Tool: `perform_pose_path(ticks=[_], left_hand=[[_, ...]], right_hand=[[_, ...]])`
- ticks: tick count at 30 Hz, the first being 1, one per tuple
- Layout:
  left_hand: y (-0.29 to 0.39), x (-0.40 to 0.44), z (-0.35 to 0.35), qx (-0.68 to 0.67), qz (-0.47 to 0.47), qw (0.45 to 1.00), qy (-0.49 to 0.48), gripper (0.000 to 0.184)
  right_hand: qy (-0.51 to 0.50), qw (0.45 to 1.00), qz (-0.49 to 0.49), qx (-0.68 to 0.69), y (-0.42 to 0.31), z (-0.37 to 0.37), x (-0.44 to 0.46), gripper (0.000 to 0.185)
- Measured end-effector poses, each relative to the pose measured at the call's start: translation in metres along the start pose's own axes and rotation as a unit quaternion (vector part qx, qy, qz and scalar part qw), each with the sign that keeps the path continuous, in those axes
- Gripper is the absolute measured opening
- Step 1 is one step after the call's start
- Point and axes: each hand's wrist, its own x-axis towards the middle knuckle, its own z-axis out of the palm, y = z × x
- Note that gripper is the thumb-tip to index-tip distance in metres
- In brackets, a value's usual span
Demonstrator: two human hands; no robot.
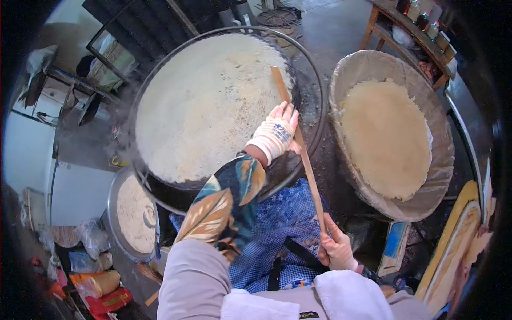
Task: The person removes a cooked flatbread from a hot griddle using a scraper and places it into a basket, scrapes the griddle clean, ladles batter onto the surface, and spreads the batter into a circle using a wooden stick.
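Note:
A long flat wooden stick [311,184] slants across the right side of a large round griddle [208,185]. My left hand [276,132], in a striped white work glove, is on its upper part, with the fingers over the wood. Lower down, near my apron, my right hand [337,246] grips the near end of the stick. A wide, thin pale sheet of batter [202,106] covers most of the griddle, with darker specks towards the right. The stick's far tip lies over the sheet's right edge.
On the right stands a big cloth-lined basket [393,210] holding round tan flatbreads [384,138]. At lower left is a metal basin [113,213] of pale batter or flour. Bottles [423,21] stand on a wooden table [378,26]. A metal ring [324,101] surrounds the griddle.

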Motion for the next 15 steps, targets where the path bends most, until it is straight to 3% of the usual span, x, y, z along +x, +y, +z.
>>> perform_pose_path(ticks=[4, 8, 15], left_hand=[[-0.061, -0.003, 0.016, 0.011, -0.026, 0.998, 0.056, 0.099], [-0.116, -0.047, 0.007, 0.014, -0.127, 0.991, 0.046, 0.090], [-0.188, -0.218, 0.018, 0.031, -0.267, 0.962, 0.044, 0.085]], right_hand=[[-0.163, 0.975, 0.067, 0.137, -0.036, 0.002, 0.039, 0.053], [-0.251, 0.942, 0.119, 0.189, -0.045, 0.030, 0.080, 0.050], [-0.316, 0.942, 0.109, -0.009, -0.028, 0.131, 0.115, 0.058]])
